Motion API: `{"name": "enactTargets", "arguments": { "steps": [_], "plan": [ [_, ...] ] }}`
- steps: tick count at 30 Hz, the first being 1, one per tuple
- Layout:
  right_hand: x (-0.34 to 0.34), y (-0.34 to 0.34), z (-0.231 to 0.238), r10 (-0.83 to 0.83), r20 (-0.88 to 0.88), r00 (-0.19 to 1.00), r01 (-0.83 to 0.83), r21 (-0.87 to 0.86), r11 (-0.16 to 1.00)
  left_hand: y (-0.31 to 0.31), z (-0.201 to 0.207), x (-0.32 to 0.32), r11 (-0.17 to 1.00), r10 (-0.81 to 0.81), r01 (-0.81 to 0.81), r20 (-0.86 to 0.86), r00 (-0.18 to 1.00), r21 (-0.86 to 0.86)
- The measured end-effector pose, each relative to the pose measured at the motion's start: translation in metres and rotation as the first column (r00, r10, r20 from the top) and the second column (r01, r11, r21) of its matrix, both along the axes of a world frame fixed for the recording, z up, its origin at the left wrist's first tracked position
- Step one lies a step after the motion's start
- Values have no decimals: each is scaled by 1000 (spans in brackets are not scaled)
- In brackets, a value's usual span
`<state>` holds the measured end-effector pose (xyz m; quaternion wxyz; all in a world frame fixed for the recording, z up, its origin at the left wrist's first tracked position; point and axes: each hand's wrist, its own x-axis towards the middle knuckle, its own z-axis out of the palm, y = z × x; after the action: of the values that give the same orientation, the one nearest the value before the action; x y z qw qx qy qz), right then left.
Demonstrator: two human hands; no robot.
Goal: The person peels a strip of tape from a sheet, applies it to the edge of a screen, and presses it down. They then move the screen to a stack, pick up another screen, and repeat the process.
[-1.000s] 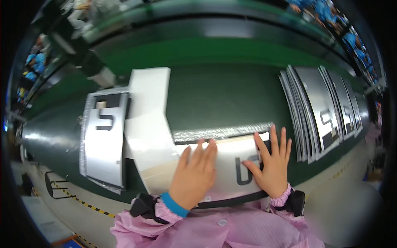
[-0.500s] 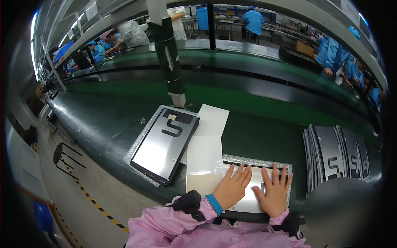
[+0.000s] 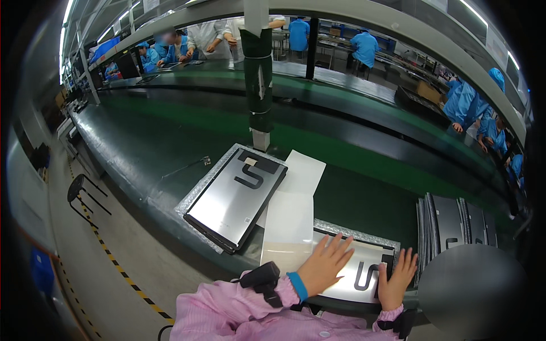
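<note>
Silvery, black-edged panel (image 3: pixel 348 282), dark curved strip (image 3: pixel 371 277); left hand (image 3: pixel 322 269), right hand (image 3: pixel 394 283), both splayed

Grey floor (image 3: pixel 142 264) with yellow-and-black striped tape (image 3: pixel 123 271), a round black stool (image 3: pixel 75 187), bright strip lights (image 3: pixel 66 25) overhead

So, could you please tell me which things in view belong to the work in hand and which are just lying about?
Likely in the work:
- silver panel by the left hand and right hand
- white sheet beside it
- similar panel to the left
- grouped panels at right

Apparently lying about:
- thin item on the table, kind unclear
- black stool
</note>
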<state>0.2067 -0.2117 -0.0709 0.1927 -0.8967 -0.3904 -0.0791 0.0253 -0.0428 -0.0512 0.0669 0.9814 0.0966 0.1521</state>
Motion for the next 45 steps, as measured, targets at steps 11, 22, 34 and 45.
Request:
{"name": "enactTargets", "arguments": {
  "steps": [11,22,34,45],
  "plan": [
    [13,4,0,87,-165,983,-37,287,957,-15,-4,-14,973,-175,154,-115,978,-171],
    [36,8,28,250,-757,604,249,477,842,-19,5,-10,971,-232,217,-175,957,-98],
    [25,-38,45,713,-677,-185,558,524,643,5,27,-3,871,-465,420,-154,872,-255],
    [19,-60,35,552,-734,-395,520,317,793,14,43,4,925,-359,355,-9,933,-136]
  ]
}}
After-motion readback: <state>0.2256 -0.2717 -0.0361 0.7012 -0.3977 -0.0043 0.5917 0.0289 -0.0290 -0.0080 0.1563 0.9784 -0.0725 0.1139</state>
